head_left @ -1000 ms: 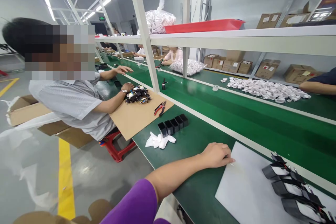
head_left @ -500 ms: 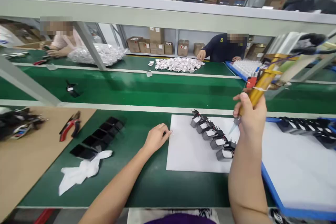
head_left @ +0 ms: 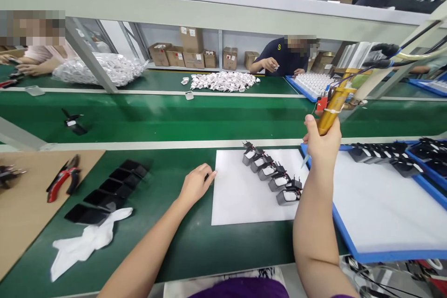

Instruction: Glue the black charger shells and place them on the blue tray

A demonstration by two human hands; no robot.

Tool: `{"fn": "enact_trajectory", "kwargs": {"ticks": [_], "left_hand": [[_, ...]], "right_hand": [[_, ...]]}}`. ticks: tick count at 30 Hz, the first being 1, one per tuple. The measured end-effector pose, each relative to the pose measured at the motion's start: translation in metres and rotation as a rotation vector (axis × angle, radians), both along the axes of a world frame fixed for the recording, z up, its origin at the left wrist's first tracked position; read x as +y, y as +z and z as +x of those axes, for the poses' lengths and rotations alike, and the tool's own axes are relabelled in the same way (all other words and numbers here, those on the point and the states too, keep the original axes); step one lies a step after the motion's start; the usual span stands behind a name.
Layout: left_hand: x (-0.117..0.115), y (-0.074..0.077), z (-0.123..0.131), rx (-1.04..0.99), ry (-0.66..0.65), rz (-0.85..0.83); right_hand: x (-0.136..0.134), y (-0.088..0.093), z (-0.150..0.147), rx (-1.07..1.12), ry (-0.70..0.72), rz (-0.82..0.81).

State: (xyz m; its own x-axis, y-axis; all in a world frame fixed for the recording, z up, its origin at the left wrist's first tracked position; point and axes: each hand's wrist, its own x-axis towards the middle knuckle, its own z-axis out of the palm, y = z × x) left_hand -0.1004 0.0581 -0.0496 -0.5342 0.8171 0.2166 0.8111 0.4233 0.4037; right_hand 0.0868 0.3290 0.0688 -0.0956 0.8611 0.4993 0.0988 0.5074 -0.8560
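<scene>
My right hand (head_left: 323, 144) is closed round a gold-coloured pen-shaped tool (head_left: 331, 107) with cables at its top; its metal tip points down beside a row of several small black and white adapter parts (head_left: 270, 174). The parts stand on a white sheet (head_left: 244, 195) on the green bench. My left hand (head_left: 195, 184) rests at the sheet's left edge with fingers curled, pinching that edge.
Several empty black housings (head_left: 108, 186) and a white cloth (head_left: 84, 242) lie left. Red-handled cutters (head_left: 63, 179) sit on a cardboard sheet (head_left: 21, 205). A blue-edged tray (head_left: 384, 205) holds more parts at right. Two people work across the green conveyor (head_left: 195, 116), beside white parts (head_left: 220, 81).
The view swung right from a seated co-worker to the bench in front of me. My right hand with the tool came into view and has shifted slightly left and up.
</scene>
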Motion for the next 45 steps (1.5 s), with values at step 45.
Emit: {"fn": "enact_trajectory", "kwargs": {"ticks": [45], "left_hand": [[0.118,0.016,0.103,0.09,-0.219,0.051]], "right_hand": [[-0.086,-0.145,0.097,-0.445,0.226,0.025]]}}
